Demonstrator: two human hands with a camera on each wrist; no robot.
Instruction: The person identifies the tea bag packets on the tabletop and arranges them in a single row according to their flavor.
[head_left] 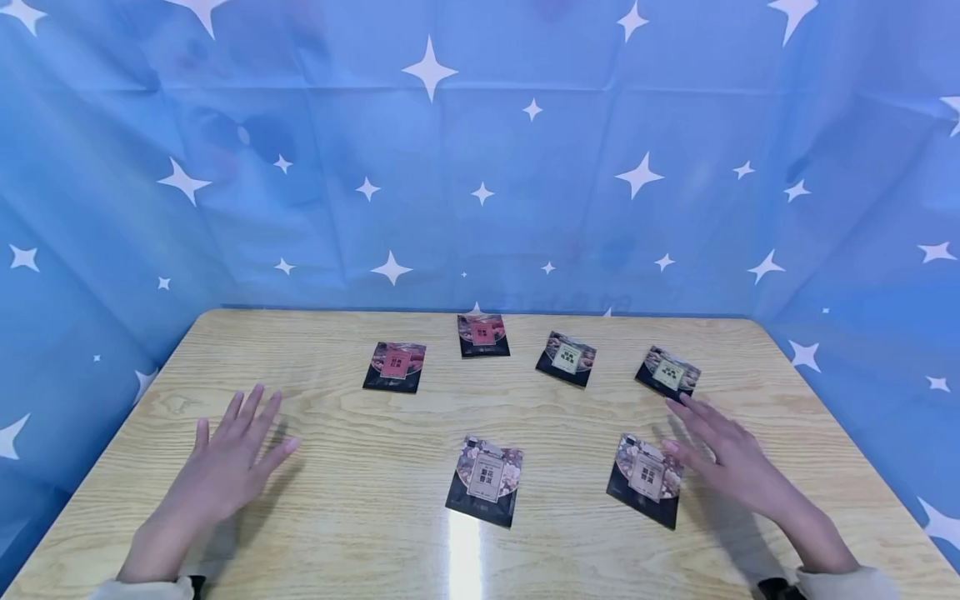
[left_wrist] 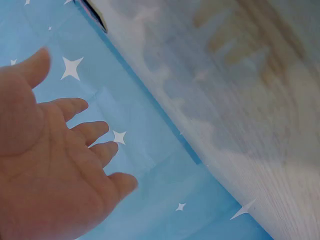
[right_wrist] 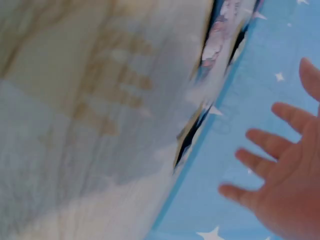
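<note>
My left hand [head_left: 228,462] hovers over the table's left side, fingers spread, holding nothing. In the left wrist view its palm [left_wrist: 55,165] faces the camera. My right hand [head_left: 731,458], also spread and holding nothing, is above the right side. It is nearest to a packet with a pale green label [head_left: 667,372] and a packet with a mauve label [head_left: 647,479]. Another mauve-label packet [head_left: 485,482] lies at front centre. Farther back are a second green-label packet [head_left: 566,359] and two red-label packets, one [head_left: 394,367] left of the other [head_left: 483,335].
The light wooden table [head_left: 322,500] has rounded far corners. A blue cloth [head_left: 495,225] with white stars hangs behind it and at both sides. Light glares off the table's front middle.
</note>
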